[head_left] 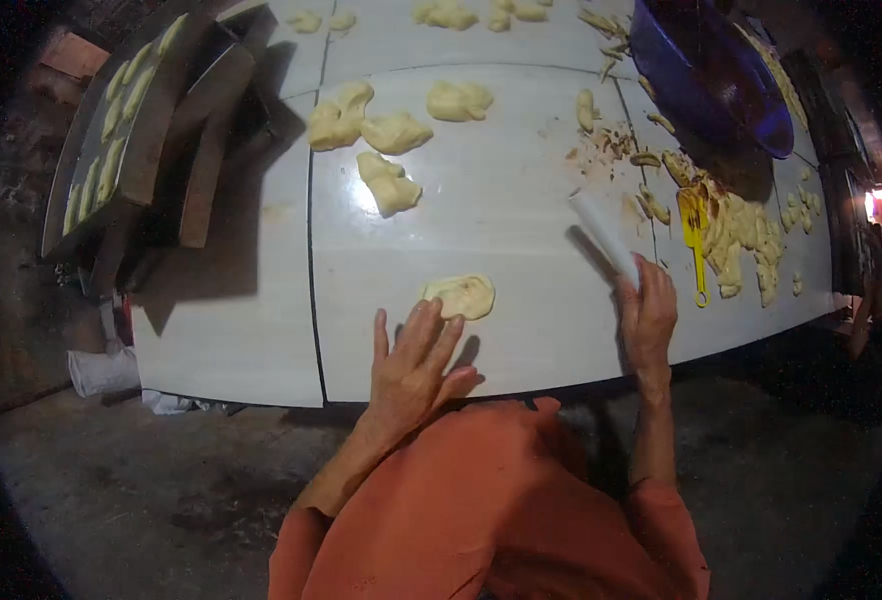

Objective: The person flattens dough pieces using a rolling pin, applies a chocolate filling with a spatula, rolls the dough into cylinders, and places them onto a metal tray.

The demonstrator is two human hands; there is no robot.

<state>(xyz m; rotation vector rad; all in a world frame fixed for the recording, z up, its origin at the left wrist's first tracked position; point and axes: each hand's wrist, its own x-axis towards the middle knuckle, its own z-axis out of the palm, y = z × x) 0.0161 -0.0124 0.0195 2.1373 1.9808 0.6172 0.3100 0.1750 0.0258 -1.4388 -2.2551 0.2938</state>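
Note:
A flattened oval of dough (469, 297) lies on the white table near its front edge. My left hand (416, 365) is open, fingers spread, with the fingertips at the dough's near left side. Off to the right, my right hand (648, 318) is closed around the near end of a white rolling pin (603, 233), which slants away to the far left, apart from the dough. Beyond the flattened piece sit several lumps of dough: one (389, 183) alone, others (339, 116) behind it and another (460, 101) farther right.
Metal trays (126, 130) with dough strips are stacked at the left. A blue basin (711, 70) stands at the far right, with brown filling near it. A yellow slotted tool (695, 240) lies beside a spread of pale dough pieces (746, 240). More dough (445, 13) is at the far edge.

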